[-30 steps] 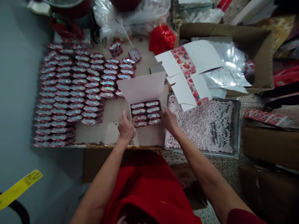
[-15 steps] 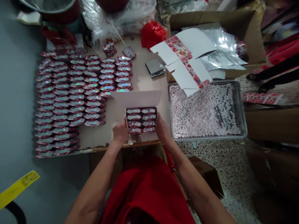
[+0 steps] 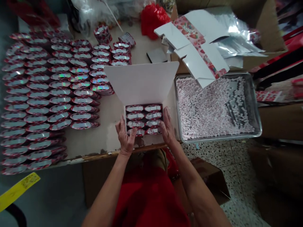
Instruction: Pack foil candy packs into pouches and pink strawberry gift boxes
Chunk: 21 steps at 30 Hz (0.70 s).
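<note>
White box [image 3: 143, 94]: on surface [image 3: 104, 135] near front edge, eight packets [image 3: 134, 116] inside | left hand [image 3: 126, 138] + right hand [image 3: 169, 130]: fingers grasping its opposite sides | vs. half-second ago: raised lid [image 3: 142, 74] shows taller, thumbs now visible beside nearest packets

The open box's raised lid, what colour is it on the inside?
The lid is plain white inside, best seen in the head view.
</note>
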Motion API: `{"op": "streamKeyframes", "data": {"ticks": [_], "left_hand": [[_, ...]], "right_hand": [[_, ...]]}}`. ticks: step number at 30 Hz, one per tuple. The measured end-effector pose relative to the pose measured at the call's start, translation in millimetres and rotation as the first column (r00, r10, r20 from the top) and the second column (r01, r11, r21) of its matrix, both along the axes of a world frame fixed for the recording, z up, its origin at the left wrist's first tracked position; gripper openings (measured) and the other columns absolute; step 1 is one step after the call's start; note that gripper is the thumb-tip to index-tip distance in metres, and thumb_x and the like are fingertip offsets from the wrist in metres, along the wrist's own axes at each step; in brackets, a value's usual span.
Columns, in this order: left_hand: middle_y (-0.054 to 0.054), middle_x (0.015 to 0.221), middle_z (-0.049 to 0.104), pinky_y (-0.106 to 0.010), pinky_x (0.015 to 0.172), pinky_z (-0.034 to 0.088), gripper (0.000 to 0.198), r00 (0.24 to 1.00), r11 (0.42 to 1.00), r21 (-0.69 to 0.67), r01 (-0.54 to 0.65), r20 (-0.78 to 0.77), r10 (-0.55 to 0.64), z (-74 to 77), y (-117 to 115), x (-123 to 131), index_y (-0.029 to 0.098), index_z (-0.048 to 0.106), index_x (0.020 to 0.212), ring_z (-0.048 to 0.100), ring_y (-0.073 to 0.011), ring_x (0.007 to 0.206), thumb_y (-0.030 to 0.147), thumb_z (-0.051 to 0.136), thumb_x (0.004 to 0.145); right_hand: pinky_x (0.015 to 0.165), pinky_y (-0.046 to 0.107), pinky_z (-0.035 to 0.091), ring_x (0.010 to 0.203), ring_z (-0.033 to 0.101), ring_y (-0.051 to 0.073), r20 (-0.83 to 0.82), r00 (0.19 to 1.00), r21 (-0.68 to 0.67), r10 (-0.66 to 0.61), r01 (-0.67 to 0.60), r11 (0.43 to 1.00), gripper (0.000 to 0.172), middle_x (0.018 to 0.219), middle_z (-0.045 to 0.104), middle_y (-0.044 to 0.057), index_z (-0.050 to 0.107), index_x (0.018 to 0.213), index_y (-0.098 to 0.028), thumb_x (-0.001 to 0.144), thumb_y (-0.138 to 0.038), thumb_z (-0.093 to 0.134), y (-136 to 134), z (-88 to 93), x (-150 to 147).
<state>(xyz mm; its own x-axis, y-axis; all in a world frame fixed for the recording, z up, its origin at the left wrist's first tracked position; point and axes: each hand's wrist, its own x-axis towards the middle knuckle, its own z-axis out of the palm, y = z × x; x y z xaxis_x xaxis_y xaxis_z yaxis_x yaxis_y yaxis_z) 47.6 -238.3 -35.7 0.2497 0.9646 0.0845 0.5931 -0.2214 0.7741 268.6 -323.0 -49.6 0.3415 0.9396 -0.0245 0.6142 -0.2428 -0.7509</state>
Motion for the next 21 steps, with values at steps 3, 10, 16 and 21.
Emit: {"op": "streamKeyframes", "data": {"ticks": [3, 10, 16, 21], "left_hand": [[-0.016, 0.139, 0.053, -0.046, 0.121, 0.039, 0.078, 0.999, 0.999, 0.031, -0.029, -0.023, 0.030, -0.1, -3.2, 5.7, 0.021, 0.038, 0.167, 0.050, -0.0302, 0.135, 0.065, 0.046, 0.103], [-0.018, 0.141, 0.060, -0.059, 0.116, 0.037, 0.075, 0.903, 0.997, 0.076, 0.020, -0.430, 0.015, 14.7, 0.5, 9.4, 0.028, 0.057, 0.156, 0.051, -0.0392, 0.133, 0.070, 0.061, 0.095], [-0.011, 0.124, 0.067, -0.048, 0.108, 0.050, 0.039, 0.966, 0.987, -0.095, 0.130, -0.214, -0.147, 22.4, 42.3, -14.0, 0.029, 0.077, 0.128, 0.063, -0.0266, 0.117, 0.050, 0.058, 0.102], [-0.008, 0.121, 0.064, -0.039, 0.100, 0.057, 0.033, 0.995, 0.979, -0.176, 0.104, 0.013, -0.104, 1.4, 70.8, -30.1, 0.025, 0.077, 0.118, 0.065, -0.0223, 0.115, 0.043, 0.076, 0.090]], "right_hand": [[0.131, 0.057, 0.029, 0.168, 0.010, 0.028, 0.030, 0.998, -0.034, 0.051, -0.050, 0.998, 0.073, 0.182, 0.002, 0.010, -0.012, 0.172, -0.028, 0.112, -0.048, 0.025, 1.3, 5.8, 0.6], [0.127, 0.070, 0.027, 0.166, 0.013, 0.039, 0.233, 0.970, -0.190, 0.072, -0.027, 0.981, 0.080, 0.178, 0.020, 0.015, 0.014, 0.173, -0.024, 0.107, -0.056, 0.046, 14.3, 21.7, -11.9], [0.112, 0.053, 0.052, 0.147, 0.053, 0.029, -0.148, 0.988, 0.002, -0.050, 0.051, 0.999, 0.046, 0.163, 0.052, 0.010, 0.060, 0.150, -0.030, 0.110, -0.040, 0.040, 19.3, 16.1, 19.4], [0.086, 0.039, 0.061, 0.121, 0.067, 0.027, -0.354, 0.933, -0.023, -0.056, 0.051, 0.998, 0.049, 0.145, 0.064, 0.014, 0.066, 0.139, -0.026, 0.091, -0.036, 0.070, 28.7, 1.7, 47.6]]}}
